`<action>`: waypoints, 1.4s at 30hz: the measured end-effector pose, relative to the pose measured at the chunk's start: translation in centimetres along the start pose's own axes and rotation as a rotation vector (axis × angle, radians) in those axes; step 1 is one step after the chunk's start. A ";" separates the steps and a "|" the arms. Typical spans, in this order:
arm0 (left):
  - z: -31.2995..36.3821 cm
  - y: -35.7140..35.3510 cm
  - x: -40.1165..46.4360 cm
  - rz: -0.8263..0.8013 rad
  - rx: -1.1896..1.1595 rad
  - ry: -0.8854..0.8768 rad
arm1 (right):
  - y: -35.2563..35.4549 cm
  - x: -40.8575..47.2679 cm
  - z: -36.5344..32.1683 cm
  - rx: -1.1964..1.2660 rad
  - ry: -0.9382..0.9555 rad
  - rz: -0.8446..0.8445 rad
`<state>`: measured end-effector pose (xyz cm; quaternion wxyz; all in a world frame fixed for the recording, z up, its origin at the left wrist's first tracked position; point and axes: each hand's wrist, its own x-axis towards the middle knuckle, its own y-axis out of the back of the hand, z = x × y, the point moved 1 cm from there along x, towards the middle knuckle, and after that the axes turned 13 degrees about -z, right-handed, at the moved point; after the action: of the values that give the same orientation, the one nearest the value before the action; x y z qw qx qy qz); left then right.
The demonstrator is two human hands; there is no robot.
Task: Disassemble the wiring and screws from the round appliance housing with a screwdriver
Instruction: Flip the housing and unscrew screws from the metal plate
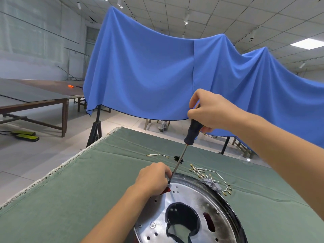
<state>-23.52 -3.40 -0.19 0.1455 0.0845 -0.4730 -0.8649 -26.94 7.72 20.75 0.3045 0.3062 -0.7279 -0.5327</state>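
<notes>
Round metal housing (189,213) on the green cloth (87,181), both hands at its far rim.
Right hand (208,109) grips the screwdriver (192,130), tip down beside the left hand (154,178), whose curled fingers clutch the rim; loose wires (205,174) lie just beyond.

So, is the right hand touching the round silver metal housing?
Apart. The head view shows the right hand gripping the dark blue screwdriver handle, high above the round silver metal housing.
</notes>
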 end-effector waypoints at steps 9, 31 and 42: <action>-0.3 -0.4 0.3 -0.036 0.107 -0.001 | -1.0 0.0 1.1 -0.232 -0.018 0.211; -0.5 -0.4 0.2 0.090 0.130 -0.049 | -1.9 -2.4 6.9 0.006 0.069 0.763; -0.2 -0.2 -0.1 0.047 0.145 -0.104 | -12.6 -3.5 10.7 0.469 -0.007 0.772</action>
<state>-23.43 -3.46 -0.49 0.1344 0.0386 -0.5432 -0.8279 -31.42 13.66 5.60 0.4010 0.0712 -0.8907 -0.2018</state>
